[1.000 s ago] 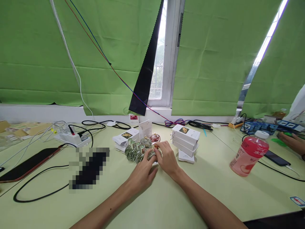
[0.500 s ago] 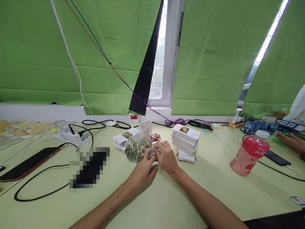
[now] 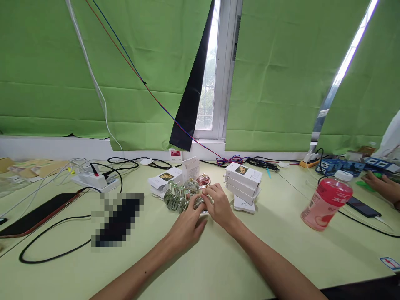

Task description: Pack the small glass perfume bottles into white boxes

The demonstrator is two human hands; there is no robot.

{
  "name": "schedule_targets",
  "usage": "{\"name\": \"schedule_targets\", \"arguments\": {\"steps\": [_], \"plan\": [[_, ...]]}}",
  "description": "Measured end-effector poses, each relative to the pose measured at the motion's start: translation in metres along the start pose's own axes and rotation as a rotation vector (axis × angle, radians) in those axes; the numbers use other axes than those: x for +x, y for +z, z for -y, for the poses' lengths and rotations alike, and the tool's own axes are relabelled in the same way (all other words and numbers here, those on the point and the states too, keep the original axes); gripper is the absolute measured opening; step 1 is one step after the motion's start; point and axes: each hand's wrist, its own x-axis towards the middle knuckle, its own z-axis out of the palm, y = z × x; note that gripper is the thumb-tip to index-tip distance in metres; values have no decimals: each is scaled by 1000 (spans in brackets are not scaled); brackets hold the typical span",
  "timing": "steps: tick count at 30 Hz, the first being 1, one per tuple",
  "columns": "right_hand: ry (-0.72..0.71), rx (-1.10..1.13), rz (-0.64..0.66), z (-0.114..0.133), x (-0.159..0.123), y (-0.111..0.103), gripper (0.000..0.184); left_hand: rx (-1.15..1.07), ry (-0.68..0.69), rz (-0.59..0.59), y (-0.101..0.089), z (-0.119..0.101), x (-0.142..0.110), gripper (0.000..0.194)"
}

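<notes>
My left hand is closed round the side of a small glass bottle, most of it hidden by fingers. My right hand pinches the same bottle from the other side, its fingertips close to the top. Against the left hand's far side stand several greenish glass bottles with shiny silver caps. Just beyond the fingers sits a round bottle with reddish contents. White boxes lie behind the bottles, and a white carton stands upright. Right of my right hand is a stack of white boxes.
A pink drink bottle stands at the right, near a phone. Another person's hand is at the far right. Left are a power strip, a dark tablet-like device, a blurred-out dark object and loose cables.
Both my hands stay in nearly the same place, with only slight shifts of the right fingers. The other person's hand at the far right has moved a little.
</notes>
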Motion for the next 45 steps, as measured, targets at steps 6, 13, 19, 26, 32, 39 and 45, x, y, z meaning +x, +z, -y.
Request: {"name": "schedule_targets", "arguments": {"steps": [6,13,19,26,32,39,45], "plan": [[-14,-29,34,1,2,-2,19,8,-5,5,1,0,0,21],[-31,-104,63,-1,2,-2,21,9,-19,11,0,-1,0,19],[-68,-186,83,2,4,-4,22,-8,-14,-1,-1,-1,0,20],[-107,-260,82,2,3,-4,23,8,-14,-3,1,0,0,21],[-50,-124,51,2,3,-3,23,19,-16,4,1,2,0,20],[-18,-40,44,2,4,-4,22,14,-12,-15,2,1,-1,21],[-4,-91,77,5,5,-5,22,21,-18,9,0,0,-1,19]]}}
